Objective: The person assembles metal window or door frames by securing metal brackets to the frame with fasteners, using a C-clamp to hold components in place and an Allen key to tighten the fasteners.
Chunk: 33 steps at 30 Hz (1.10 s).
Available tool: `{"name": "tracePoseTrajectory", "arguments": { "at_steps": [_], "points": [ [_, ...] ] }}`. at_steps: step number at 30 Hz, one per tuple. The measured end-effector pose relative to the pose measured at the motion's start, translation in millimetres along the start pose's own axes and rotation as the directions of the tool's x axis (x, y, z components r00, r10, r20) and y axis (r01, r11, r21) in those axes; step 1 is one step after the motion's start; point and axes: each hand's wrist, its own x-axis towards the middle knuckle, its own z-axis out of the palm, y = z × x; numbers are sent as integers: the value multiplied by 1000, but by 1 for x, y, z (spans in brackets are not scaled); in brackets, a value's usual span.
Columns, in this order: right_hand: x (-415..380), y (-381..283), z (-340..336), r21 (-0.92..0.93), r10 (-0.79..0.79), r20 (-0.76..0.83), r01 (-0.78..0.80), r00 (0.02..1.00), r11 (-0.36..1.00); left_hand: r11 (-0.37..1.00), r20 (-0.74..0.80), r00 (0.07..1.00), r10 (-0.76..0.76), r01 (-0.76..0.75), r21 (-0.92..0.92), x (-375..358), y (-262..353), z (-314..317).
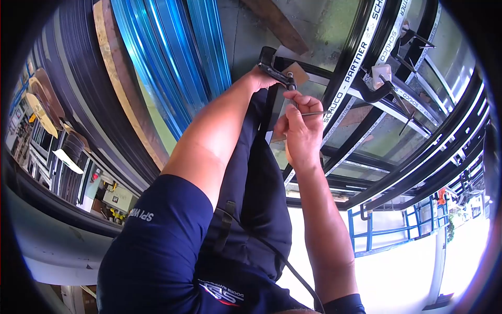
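Observation:
A black C-clamp (pixel 273 69) sits at the corner of a dark profile frame, near the top middle of the head view. My left hand (pixel 260 79) is wrapped round the clamp's body, its fingers partly hidden behind it. Closed on the clamp's screw end is my right hand (pixel 302 123), with the thin metal cross bar (pixel 315 113) sticking out to the right between the fingers. Beside the screw tip lies a piece of brown cardboard (pixel 299 74) against the frame. Whether the clamp is tight cannot be told.
Black profiles with white printed tape (pixel 355 63) cross the right side. Another C-clamp (pixel 380 93) with a white pad (pixel 381 76) grips them. Blue-wrapped profiles (pixel 175 57), a timber beam (pixel 116 68) and dark profiles (pixel 78 68) lie left. A blue metal rack (pixel 387 233) stands lower right.

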Motion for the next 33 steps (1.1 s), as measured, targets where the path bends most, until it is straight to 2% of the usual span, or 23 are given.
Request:
{"name": "tracePoseTrajectory", "arguments": {
  "at_steps": [2, 3, 4, 5, 6, 7, 8, 9, 10, 12, 14, 16, 18, 19, 20, 21, 22, 24, 27, 28, 30, 32, 33],
  "points": [
    [2, -2, 1, -21, 13, -56, -14, 998, 1000, 970, 6, 997, -77, 74, 233, -11, 24, -4],
    [6, -3, -4, -412, -78, 44, 89, 996, 907, 973, -23, 998, -59, 63, 221, -23, 41, 1],
    [10, -8, -7, -723, -125, 169, 209, 978, 659, 973, -23, 998, -56, 59, 225, -26, 45, 0],
    [14, -15, -11, -756, -157, 259, 301, 953, 582, 974, -17, 998, -55, 57, 219, -28, 49, -1],
    [13, -29, -3, -757, -162, 258, 303, 952, 579, 975, -14, 999, -50, 52, 215, -28, 52, 0],
    [12, -47, 9, -902, 52, 431, 428, 901, 56, 977, -11, 999, -46, 47, 210, -28, 54, 0],
    [11, -58, 21, -704, 324, 442, 547, 836, -453, 975, -11, 997, -83, 83, 205, -28, 57, 0],
    [7, -55, 38, -389, 484, 317, 577, 815, -718, 972, -12, 992, -122, 122, 199, -27, 57, 0],
    [7, -55, 45, -381, 482, 322, 577, 815, -723, 974, -18, 993, -114, 115, 196, -24, 57, -2],
    [7, -59, 52, -188, 670, 220, 705, 709, -684, 970, 16, 999, -47, 42, 238, -16, 52, -2],
    [9, -63, 49, -218, 676, 229, 714, 700, -665, 974, -31, 999, -8, 15, 227, -10, 36, 1],
    [10, -54, 40, -321, 600, 301, 671, 741, -668, 981, -111, 994, 3, 18, 191, -5, 20, 4],
    [7, -44, 32, -338, 532, 351, 634, 771, -696, 936, -383, 917, 111, 33, 351, 1, -7, 16],
    [6, -41, 31, -372, 454, 396, 592, 798, -715, 918, -477, 857, 197, 10, 397, -22, 17, 25],
    [5, -39, 32, -364, 459, 402, 598, 793, -714, 895, -558, 780, 282, -5, 446, -37, 32, 29],
    [5, -37, 34, -375, 433, 406, 578, 805, -724, 876, -480, 827, 293, -32, 481, -38, 31, 28],
    [4, -35, 36, -389, 406, 407, 557, 818, -734, 913, -420, 872, 253, -70, 403, -39, 30, 30],
    [5, -32, 36, -390, 392, 415, 550, 821, -739, 963, -444, 871, 210, -105, 249, -38, 23, 36],
    [4, -33, 32, -417, 338, 474, 545, 813, -727, 978, -382, 919, 98, -19, 206, -39, 20, 24],
    [4, -34, 28, -444, 295, 523, 551, 800, -706, 976, -363, 920, 146, -75, 202, -42, 22, 21],
    [5, -33, 19, -444, 263, 580, 570, 771, -692, 972, -329, 936, 127, -52, 228, -34, 14, 6],
    [8, -33, 14, -449, 220, 632, 583, 743, -677, 995, -291, 957, -10, 38, 93, -43, 29, -14],
    [10, -36, 14, -468, 203, 634, 579, 746, -667, 993, -271, 959, -83, 56, -107, -43, 24, -28]
  ]
}}
